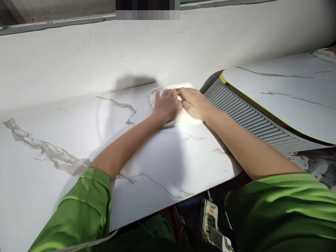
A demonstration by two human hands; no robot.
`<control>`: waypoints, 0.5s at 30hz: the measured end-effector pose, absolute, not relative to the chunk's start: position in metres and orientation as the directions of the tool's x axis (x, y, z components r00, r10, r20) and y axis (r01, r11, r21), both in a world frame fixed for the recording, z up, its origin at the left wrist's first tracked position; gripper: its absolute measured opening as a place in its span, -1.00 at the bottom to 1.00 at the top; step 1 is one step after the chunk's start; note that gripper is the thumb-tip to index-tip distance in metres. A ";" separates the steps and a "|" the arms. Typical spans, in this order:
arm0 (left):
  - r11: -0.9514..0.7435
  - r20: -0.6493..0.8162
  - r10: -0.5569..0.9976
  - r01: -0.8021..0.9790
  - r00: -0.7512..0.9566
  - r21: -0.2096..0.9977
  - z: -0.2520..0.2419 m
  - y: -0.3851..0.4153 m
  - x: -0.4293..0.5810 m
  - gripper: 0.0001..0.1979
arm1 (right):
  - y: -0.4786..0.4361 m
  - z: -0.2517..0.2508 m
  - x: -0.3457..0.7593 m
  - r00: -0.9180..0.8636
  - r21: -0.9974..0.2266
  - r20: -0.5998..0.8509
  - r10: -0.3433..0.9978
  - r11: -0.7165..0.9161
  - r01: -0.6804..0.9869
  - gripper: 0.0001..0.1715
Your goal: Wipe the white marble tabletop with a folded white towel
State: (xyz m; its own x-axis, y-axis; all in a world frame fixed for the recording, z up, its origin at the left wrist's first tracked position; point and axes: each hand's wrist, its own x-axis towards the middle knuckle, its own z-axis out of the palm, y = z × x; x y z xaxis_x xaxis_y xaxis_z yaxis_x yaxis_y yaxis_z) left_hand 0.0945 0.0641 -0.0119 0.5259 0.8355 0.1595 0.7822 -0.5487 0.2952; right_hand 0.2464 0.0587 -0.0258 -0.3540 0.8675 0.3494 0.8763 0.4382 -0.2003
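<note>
Cannot see middle of white cloth (186,119) beneath left hand (168,105) and right hand (194,103). Cannot read tiny print (212,207) on power strip (211,217). Cannot follow left sleeve (84,206) past bottom edge, tabletop (28,196) past left.

- Your two bare hands (168,105) (194,104)
- Your two green fabric sleeves (84,206) (283,210)
- One white textured cloth (190,118)
- Two white, grey-veined tables (157,157) (283,84)
- One white, rectangular power strip (210,217)

Cloth (187,117) on table (70,133), under left hand (168,105) and right hand (194,103); wall (147,49) behind; second table (283,87) right; power strip (209,218) below.
</note>
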 end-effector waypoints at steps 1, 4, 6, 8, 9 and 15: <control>-0.539 0.157 0.841 0.784 0.517 0.308 -0.013 0.077 0.094 -0.53 | 0.072 -0.026 0.245 -0.355 -0.197 0.347 0.868 0.437 0.878 -0.61; -0.519 0.162 0.854 0.781 0.495 0.347 -0.016 0.112 0.090 -0.55 | 0.105 -0.026 0.237 -0.337 -0.188 0.338 0.879 0.414 0.891 -0.64; -0.514 0.172 0.857 0.779 0.486 0.359 -0.017 0.130 0.087 -0.57 | 0.121 -0.025 0.231 -0.317 -0.181 0.326 0.891 0.388 0.904 -0.63; -0.515 0.188 0.857 0.778 0.480 0.360 -0.018 0.140 0.083 -0.58 | 0.132 -0.025 0.227 -0.301 -0.187 0.317 0.899 0.371 0.910 -0.63; -0.515 0.195 0.857 0.779 0.477 0.357 -0.018 0.143 0.082 -0.59 | 0.135 -0.025 0.226 -0.297 -0.193 0.319 0.900 0.369 0.909 -0.64; -0.529 0.191 0.848 0.764 0.495 0.368 -0.023 0.131 0.075 -0.54 | 0.116 -0.027 0.222 -0.333 -0.174 0.373 0.866 0.418 0.892 -0.54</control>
